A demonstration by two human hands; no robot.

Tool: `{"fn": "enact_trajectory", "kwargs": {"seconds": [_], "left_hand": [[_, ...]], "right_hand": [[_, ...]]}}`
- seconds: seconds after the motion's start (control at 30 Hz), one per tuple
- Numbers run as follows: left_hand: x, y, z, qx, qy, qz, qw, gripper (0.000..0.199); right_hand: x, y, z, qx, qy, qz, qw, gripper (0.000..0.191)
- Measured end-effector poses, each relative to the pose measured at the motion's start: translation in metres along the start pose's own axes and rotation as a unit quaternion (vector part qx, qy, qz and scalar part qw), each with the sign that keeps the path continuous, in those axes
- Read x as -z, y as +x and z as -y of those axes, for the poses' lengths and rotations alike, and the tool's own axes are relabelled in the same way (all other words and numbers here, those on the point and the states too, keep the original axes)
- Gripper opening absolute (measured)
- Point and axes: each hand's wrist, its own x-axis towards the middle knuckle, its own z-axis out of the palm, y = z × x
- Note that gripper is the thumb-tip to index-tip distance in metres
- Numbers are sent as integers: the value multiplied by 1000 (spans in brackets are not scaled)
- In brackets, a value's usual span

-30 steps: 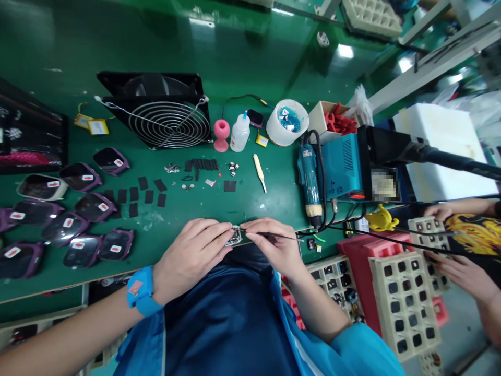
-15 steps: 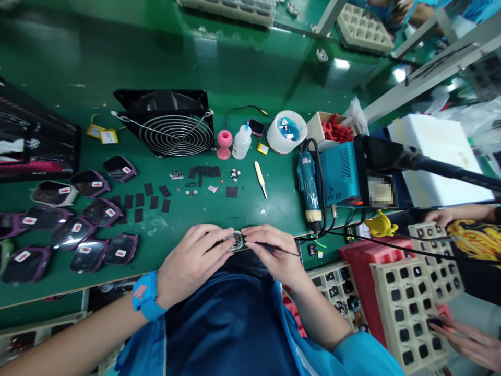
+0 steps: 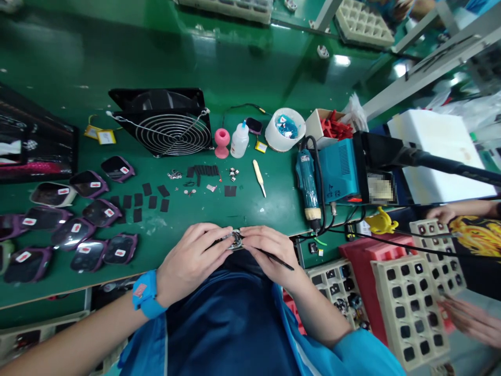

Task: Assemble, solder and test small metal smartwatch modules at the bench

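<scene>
At the bench's near edge my left hand (image 3: 199, 256) is closed on a small watch case (image 3: 236, 240) with its inner parts exposed. Its fingers cover much of the case's left side. My right hand (image 3: 271, 251) is closed around slim black tweezers (image 3: 278, 259), whose rear end sticks out below the palm. The tweezers' tips are hidden by the fingers at the case. My right fingertips meet the case's right edge. A blue band (image 3: 147, 295) is on my left wrist.
Several purple-framed watch faces (image 3: 102, 212) and black pads (image 3: 138, 199) lie left. Behind stand a fan (image 3: 172, 133), a bottle (image 3: 240, 140) and a white tub (image 3: 285, 143). A cream-handled tool (image 3: 259, 176) and an electric screwdriver (image 3: 308, 180) lie right. A co-worker's hand (image 3: 469, 318) is near trays (image 3: 410, 308).
The rear end of the tweezers has swung down toward my body. My left hand keeps hold of the case. The co-worker's lower hand has shifted right, away from the tray.
</scene>
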Motion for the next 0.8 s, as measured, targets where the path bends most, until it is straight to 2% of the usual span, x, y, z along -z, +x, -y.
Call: {"fn": "enact_trajectory", "kwargs": {"seconds": [0.17, 0.47, 0.8], "left_hand": [[0, -1, 0, 5, 3, 11, 1000, 21], [0, 1, -1, 0, 10, 10, 1000, 22], [0, 2, 0, -8, 15, 14, 1000, 22]], "right_hand": [[1, 2, 1, -8, 24, -3, 1000, 20], [7, 9, 0, -77, 48, 3, 996, 14], [4, 9, 1, -116, 77, -25, 990, 11]]}}
